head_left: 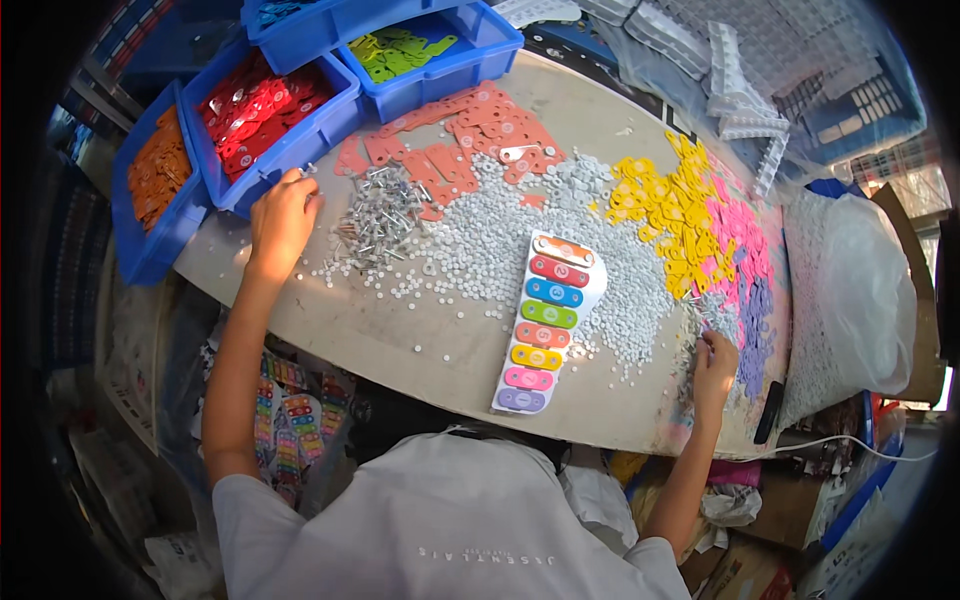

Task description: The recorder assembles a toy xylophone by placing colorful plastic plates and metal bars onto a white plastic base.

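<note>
My left hand (pixel 283 222) is raised by the front corner of a blue bin of red plastic pieces (pixel 262 108). Its fingers are pinched together, and a tiny pale bit shows at the fingertips, too small to name. Right of it lies a heap of metal screws or pins (pixel 383 217). At the right side of the table, my right hand (pixel 716 368) has its fingers curled in at a smaller heap of metal pieces (pixel 710 314); whatever they hold is hidden. Between the hands lies a white card (pixel 510 372) bearing a column of coloured strips (pixel 548 316).
White round beads (pixel 480 235) spread across the middle. Salmon (pixel 505 125), yellow (pixel 660 200), pink (pixel 735 225) and purple flat pieces (pixel 757 325) lie in piles. Blue bins hold orange (pixel 160 170) and green pieces (pixel 400 50). A clear plastic bag (pixel 850 290) stands at right.
</note>
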`<state>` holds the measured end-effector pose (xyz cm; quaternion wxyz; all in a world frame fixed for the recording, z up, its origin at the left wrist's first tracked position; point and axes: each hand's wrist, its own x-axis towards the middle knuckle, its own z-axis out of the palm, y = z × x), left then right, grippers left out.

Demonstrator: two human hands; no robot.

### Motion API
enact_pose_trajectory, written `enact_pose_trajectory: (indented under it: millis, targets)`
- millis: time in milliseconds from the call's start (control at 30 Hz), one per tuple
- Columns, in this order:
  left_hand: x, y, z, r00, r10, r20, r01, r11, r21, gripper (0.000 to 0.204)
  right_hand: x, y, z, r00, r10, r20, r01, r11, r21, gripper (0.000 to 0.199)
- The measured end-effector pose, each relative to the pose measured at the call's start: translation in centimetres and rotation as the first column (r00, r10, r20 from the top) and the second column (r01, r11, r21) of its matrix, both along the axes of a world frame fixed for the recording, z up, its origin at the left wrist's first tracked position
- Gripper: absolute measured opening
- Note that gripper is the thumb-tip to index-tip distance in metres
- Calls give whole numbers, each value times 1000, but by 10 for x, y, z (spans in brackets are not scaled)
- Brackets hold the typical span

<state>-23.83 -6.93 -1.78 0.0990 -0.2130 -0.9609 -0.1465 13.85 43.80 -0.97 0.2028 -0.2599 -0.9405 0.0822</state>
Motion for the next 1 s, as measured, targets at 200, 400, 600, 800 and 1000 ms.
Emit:
enact_pose_trajectory:
  millis: [200, 400, 600, 800, 1000]
  targets:
    - [1, 4, -9, 993, -17, -114, 18, 1000, 9, 13, -6, -4, 5, 999, 15, 41, -17, 999, 38, 10]
    - [13, 17, 4, 966, -88, -244, 130, 978, 162, 4, -13, -8, 5, 998, -58, 25, 59, 996, -62, 7]
    - [66, 84, 28, 843, -439, 310, 105, 700, 706, 7, -46, -45, 19, 978, -125, -168, -37, 687, -726, 7]
    - [94, 149, 32, 393, -683, 616, -152, 612, 776, 10, -113, -115, 29, 987, 50, -153, -158, 130, -979, 9]
    - [86, 177, 10, 241, -746, 621, -285, 558, 780, 16, -140, -118, 19, 990, 113, -81, -96, 129, -987, 12]
